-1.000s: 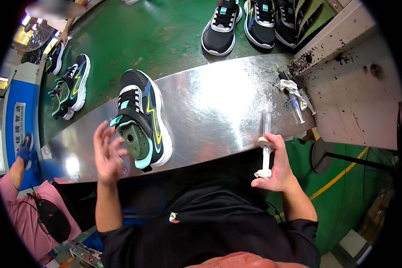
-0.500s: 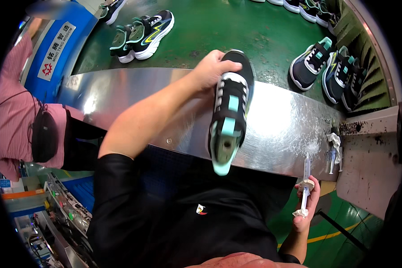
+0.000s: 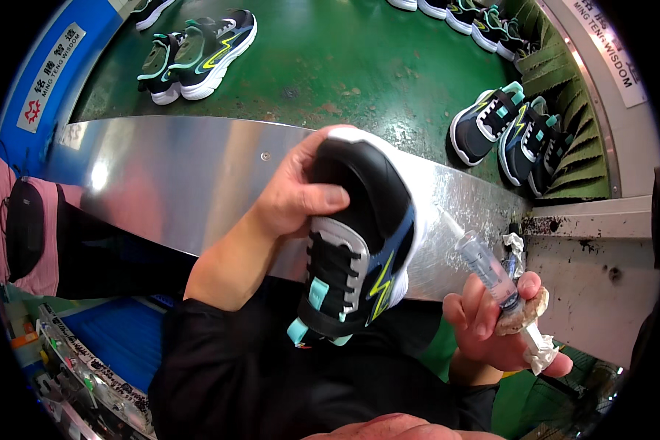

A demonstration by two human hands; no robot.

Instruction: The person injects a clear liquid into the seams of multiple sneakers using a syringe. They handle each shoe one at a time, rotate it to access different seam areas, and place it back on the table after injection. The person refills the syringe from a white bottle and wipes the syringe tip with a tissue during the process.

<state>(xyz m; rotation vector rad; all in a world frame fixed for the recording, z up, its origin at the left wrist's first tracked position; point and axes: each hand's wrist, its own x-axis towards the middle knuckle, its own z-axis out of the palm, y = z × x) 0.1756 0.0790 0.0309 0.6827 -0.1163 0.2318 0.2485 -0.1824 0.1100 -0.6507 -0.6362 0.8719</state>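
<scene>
My left hand (image 3: pixel 286 194) grips a black sneaker (image 3: pixel 378 253) by its toe, thumb on top and fingers underneath. The sneaker is tilted, showing its white sole edge, yellow zigzag, grey lace panel and mint tabs, with the heel toward me. At the right, my right hand (image 3: pixel 480 319) is closed around a see-through syringe (image 3: pixel 489 271). Whitish wrapping (image 3: pixel 522 314) covers the syringe's finger flange and plunger end. The syringe's tip points up and left, close beside the sneaker's sole edge; whether they touch I cannot tell.
Beneath the sneaker runs a shiny metal ledge (image 3: pixel 191 158), bordering a green conveyor belt (image 3: pixel 345 66). Sneakers stand at the belt's left (image 3: pixel 213 59) and right (image 3: pixel 484 125), near hanging green flaps (image 3: pixel 583 147). Another wrapped syringe (image 3: pixel 513 253) rests by the right-hand metal wall. A person in pink (image 3: pixel 44 238) is at left.
The sneaker has come nearer and tilted, turning its sole edge and side into sight. My right hand has risen, bringing the syringe up beside the sneaker. The view has shifted a little.
</scene>
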